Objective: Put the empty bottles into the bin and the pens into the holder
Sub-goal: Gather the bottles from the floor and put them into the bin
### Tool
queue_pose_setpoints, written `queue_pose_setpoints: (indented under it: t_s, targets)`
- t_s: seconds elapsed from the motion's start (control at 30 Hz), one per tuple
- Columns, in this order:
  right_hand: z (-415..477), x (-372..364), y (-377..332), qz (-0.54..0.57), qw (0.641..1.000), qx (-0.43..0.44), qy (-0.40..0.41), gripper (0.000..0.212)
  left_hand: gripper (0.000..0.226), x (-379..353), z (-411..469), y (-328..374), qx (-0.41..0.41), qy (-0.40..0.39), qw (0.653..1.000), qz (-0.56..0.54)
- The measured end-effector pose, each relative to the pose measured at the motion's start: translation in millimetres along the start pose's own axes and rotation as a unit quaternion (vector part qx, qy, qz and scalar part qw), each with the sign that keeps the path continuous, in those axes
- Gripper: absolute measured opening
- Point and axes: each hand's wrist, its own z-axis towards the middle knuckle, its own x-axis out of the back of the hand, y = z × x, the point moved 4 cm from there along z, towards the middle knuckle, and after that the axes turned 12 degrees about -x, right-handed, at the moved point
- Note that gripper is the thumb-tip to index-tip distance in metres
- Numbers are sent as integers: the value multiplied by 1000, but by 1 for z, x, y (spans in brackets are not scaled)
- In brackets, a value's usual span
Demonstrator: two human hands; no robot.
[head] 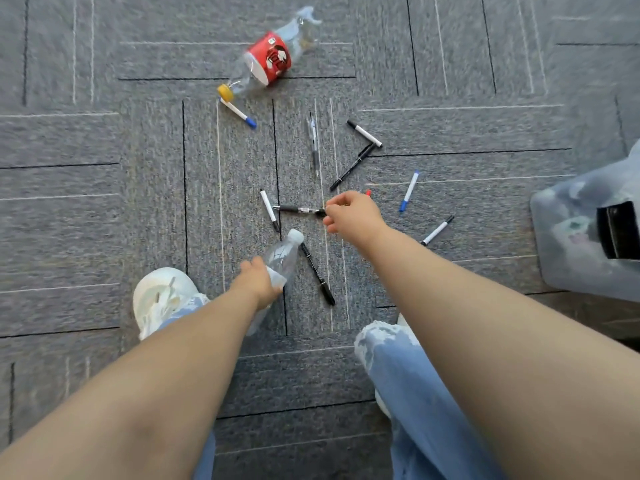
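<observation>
My left hand (258, 282) grips a small clear bottle (282, 254) with a white cap, held low over the carpet. My right hand (351, 211) is closed on the end of a black pen (298, 209) that lies flat; a red tip (368, 192) pokes out past the knuckles. A bigger empty bottle (268, 58) with a red label and yellow cap lies on its side farther away. Several pens and markers are scattered between: a blue-capped one (239, 113), a clear one (314, 140), black ones (351, 168) (317, 273), white ones (365, 133) (269, 209) (438, 230) and a blue-tipped one (409, 190).
A translucent plastic bin (585, 237) with a black handle stands at the right edge. The floor is grey carpet tile (104, 202). My white shoe (162, 299) and jeans-clad legs (415, 393) are below the hands.
</observation>
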Motion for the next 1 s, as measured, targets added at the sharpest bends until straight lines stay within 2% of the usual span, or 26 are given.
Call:
queue_pose_setpoints:
  t_s: [0.1,0.23,0.4,0.6,0.8,1.0]
  targets:
    - [-4,9,-11,-21,1000,7,9,13,78,31,-7,16,-4,70,996,-50]
    - [-22,27,-40,-30,999,25,6,19,76,99,-28,44,-44,179,979,-85]
    - [-58,64,-91,-43,996,77,0,15,72,185,-63,85,-75,267,948,-154]
    - [-99,104,-106,-23,993,116,26,19,69,232,-112,124,-133,307,917,-219]
    - [-132,88,-87,-40,991,120,37,22,66,219,-155,116,-119,312,904,-267]
    - [-106,64,-99,-68,991,117,19,4,66,241,-135,82,-95,350,871,-333]
